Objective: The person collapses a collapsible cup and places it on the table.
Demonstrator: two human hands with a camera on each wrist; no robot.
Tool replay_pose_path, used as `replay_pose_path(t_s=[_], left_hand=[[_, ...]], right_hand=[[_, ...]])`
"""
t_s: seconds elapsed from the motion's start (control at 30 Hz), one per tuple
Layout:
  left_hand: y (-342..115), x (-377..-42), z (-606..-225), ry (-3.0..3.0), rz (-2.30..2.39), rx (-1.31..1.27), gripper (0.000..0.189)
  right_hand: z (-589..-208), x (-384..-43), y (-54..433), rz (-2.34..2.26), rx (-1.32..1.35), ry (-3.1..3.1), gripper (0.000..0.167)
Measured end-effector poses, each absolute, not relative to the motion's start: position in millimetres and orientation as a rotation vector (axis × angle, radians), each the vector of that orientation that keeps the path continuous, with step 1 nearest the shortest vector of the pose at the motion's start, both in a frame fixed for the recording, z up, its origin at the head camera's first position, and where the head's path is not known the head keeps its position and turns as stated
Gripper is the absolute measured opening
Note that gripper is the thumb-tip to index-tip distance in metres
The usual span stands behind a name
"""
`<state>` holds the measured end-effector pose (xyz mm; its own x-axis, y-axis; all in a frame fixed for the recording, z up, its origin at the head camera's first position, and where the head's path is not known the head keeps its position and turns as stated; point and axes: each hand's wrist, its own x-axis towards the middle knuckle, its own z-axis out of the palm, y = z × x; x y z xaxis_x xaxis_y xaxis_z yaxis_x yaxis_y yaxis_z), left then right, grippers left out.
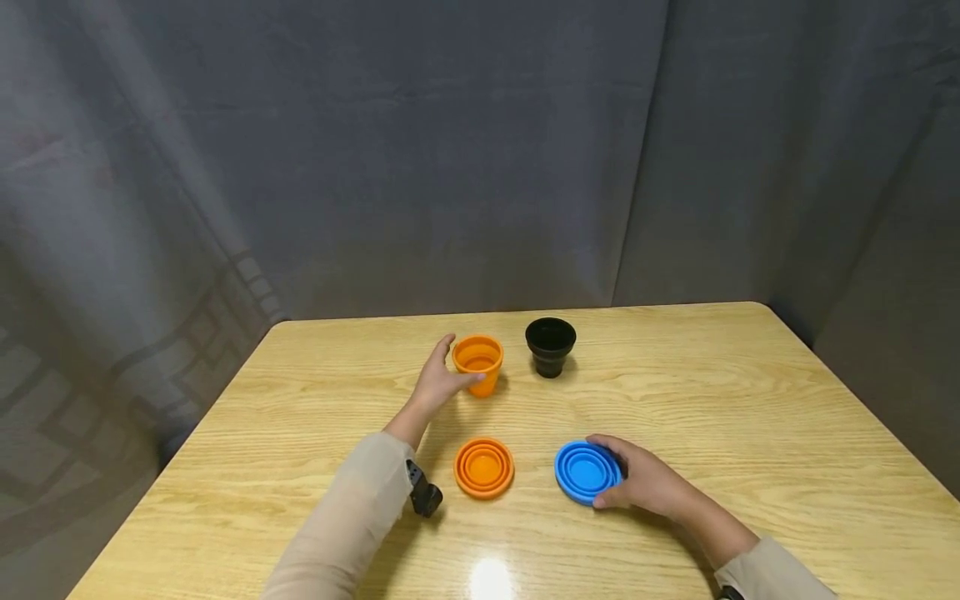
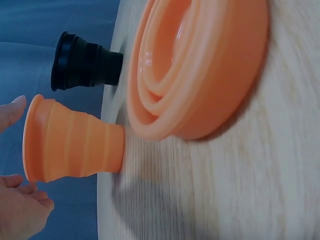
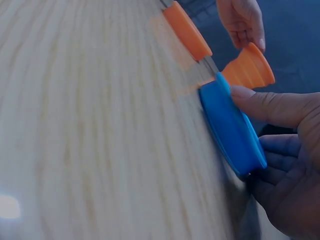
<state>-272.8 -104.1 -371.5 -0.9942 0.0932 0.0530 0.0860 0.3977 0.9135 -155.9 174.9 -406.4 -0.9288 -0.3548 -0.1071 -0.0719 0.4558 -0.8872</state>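
My left hand [image 1: 437, 385] is spread around the left side of a tall orange collapsible cup [image 1: 483, 385] standing upright on the table. The left wrist view shows a gap between its fingers and the cup's rim. With thumb and fingers at opposite edges, my right hand [image 1: 654, 485] grips a blue collapsible cup [image 1: 587, 472], folded flat. Whether the blue cup touches the table all round, I cannot tell. Between the two forearms lies a flat orange collapsible cup [image 1: 483, 468], its rings nested, touched by neither hand.
A black collapsible cup [image 1: 551, 342] stands extended, right of the tall orange one. The wooden table [image 1: 720, 392] ends at a grey curtain [image 1: 420, 167] behind and at the sides. A black wrist camera [image 1: 425, 492] sits on the left sleeve, near the flat orange cup.
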Motion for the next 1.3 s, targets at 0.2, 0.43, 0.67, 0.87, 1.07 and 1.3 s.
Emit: replay_pose_path(t_s=[0.2,0.43,0.67,0.87,1.07,1.3], left_hand=[[-98,-276,-371,2.612,1.717,0.187,0.085],[-94,-278,-374,2.648,1.701,0.157,0.087],[-94,-278,-375,2.679,1.661,0.101,0.085],[-97,-273,-374,2.646,1.682,0.127,0.080],[-100,-264,-374,2.582,1.722,0.192,0.078],[-94,-247,-365,2.490,1.768,0.260,0.077]], right_hand=[[-403,-158,180,-1.577,-0.367,2.325,0.074],[-404,-159,179,-1.648,-0.333,2.301,0.065],[-401,-162,172,-1.705,-0.276,2.333,0.057],[-393,-167,160,-1.732,-0.226,2.397,0.048],[-387,-172,149,-1.761,-0.226,2.405,0.046],[-378,-178,136,-1.805,-0.203,2.432,0.044]])
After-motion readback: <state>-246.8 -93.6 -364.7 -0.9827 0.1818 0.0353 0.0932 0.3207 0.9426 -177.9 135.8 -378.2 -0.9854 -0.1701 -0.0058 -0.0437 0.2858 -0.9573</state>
